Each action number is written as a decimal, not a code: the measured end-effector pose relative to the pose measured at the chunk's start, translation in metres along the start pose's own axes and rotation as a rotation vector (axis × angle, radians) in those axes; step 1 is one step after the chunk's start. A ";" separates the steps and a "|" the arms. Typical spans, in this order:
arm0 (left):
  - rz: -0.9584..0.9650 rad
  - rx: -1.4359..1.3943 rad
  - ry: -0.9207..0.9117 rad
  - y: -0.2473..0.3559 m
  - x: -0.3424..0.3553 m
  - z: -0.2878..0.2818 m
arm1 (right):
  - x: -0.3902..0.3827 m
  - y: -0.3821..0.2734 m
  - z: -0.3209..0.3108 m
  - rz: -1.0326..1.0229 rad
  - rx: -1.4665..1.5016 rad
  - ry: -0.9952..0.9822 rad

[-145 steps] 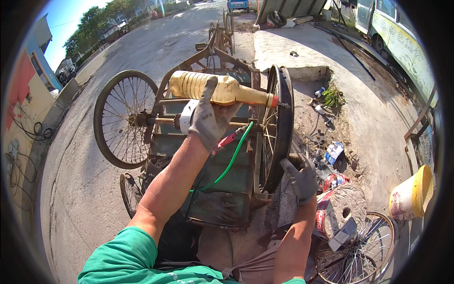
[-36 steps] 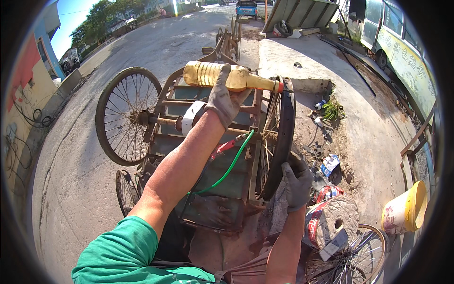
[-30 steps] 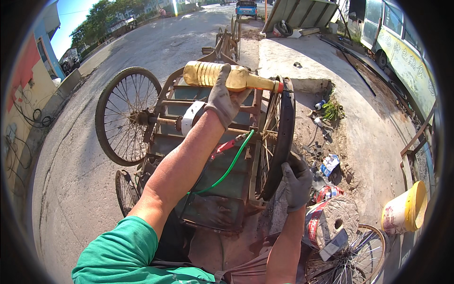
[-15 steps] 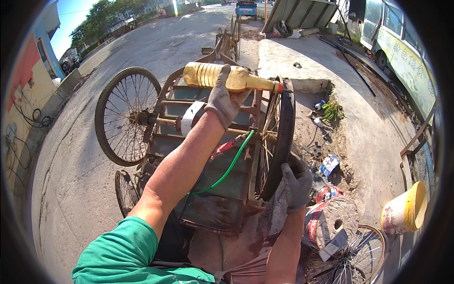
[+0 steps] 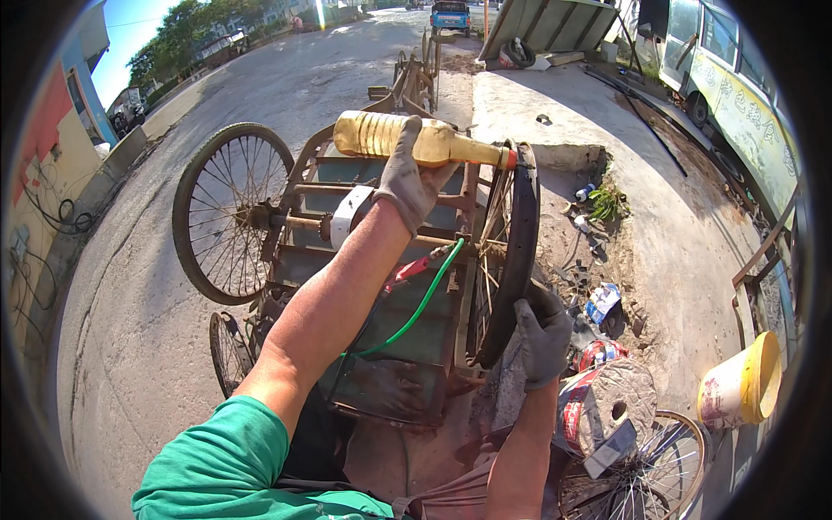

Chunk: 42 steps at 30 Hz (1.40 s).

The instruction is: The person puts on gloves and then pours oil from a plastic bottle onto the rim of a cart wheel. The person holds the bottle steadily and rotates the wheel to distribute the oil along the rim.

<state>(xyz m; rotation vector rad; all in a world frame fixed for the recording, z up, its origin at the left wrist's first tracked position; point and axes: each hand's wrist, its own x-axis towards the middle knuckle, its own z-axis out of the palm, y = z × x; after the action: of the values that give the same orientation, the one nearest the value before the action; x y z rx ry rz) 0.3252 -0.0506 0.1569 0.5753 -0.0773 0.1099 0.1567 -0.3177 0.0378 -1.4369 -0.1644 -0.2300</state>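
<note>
Wheel (image 5: 511,260), the tipped cart's right one, stands just ahead; the right hand (image 5: 542,340), gloved, grips its tyre low down. Beyond, the left hand (image 5: 407,178) is wrapped round a yellow bottle (image 5: 407,143), held level, spout touching the upper rim. Steady the wheel, tip slowly, and keep the spout on target.

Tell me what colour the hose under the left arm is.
Green hose, clearest in the head view.
</note>
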 end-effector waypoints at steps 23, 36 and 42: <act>-0.006 0.027 0.030 -0.002 -0.004 0.004 | -0.014 0.014 -0.035 0.382 -0.176 -0.162; -0.035 -0.006 0.022 -0.001 -0.004 -0.003 | -0.006 0.006 -0.033 0.223 -0.244 -0.238; -0.043 -0.001 0.012 0.001 -0.008 -0.006 | -0.011 -0.008 -0.024 0.154 -0.316 -0.165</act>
<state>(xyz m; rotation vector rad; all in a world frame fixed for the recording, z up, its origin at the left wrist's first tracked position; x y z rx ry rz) 0.3175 -0.0474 0.1511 0.5745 -0.0533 0.0717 0.1438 -0.3420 0.0396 -1.7751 -0.1557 -0.0095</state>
